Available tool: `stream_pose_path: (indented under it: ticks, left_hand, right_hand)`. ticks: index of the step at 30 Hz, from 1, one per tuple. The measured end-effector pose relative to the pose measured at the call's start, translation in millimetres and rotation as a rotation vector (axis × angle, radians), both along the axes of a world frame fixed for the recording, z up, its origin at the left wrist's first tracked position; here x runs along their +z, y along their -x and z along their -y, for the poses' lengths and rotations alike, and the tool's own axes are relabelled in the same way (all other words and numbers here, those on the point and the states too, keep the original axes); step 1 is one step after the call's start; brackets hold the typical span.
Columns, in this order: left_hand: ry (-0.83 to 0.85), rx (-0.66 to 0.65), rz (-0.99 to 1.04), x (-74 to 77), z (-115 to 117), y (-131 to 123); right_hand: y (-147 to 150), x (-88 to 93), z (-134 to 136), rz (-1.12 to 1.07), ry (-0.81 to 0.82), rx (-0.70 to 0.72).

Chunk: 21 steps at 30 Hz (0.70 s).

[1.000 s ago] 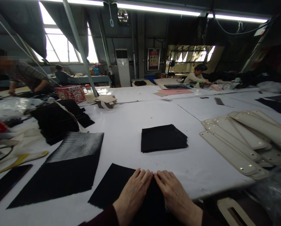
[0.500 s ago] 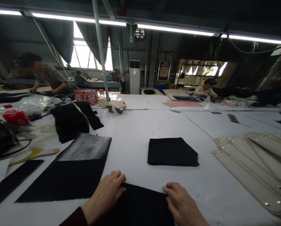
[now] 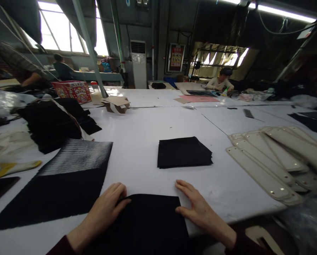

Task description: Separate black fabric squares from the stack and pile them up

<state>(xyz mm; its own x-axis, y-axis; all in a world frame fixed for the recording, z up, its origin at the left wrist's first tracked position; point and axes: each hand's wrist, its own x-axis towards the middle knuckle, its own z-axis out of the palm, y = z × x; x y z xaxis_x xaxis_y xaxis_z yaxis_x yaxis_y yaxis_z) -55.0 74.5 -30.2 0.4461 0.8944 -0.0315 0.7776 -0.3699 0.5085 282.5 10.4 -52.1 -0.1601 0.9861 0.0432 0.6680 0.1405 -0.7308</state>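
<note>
A black cloth piece lies at the table's near edge, between my hands. My left hand pinches its upper left corner, thumb on top and fingers curled. At its upper right corner is my right hand, with thumb and fingers apart and the thumb close to the cloth's edge. Farther forward sits a small stack of black pieces. To the left lies a larger black sheet with a whitish ribbed part at its top.
A tied black bundle, a red patterned box and an open carton stand on the left. Beige panels with metal studs overlap on the right. A phone lies far left. People work at the back.
The view has tilted down and shifted right. My right hand has opened, its fingers now spread off the cloth's corner. My left hand stays at the left corner.
</note>
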Motion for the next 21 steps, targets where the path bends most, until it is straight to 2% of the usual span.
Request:
stream_pose_path:
  ticks: [13,18,21]
  left_hand:
    - [-0.043,0.026,0.097,-9.7,7,2]
    - [0.145,0.126,0.206,3.8,12,2]
    - [0.173,0.138,0.299,17.6,4,-7]
  right_hand:
    - [7,8.3,4,-0.057,0.025,-0.003]
    - [17,16.2,15,-0.175,0.088,-0.06]
    - [9,20.2,10,-0.286,0.146,-0.093]
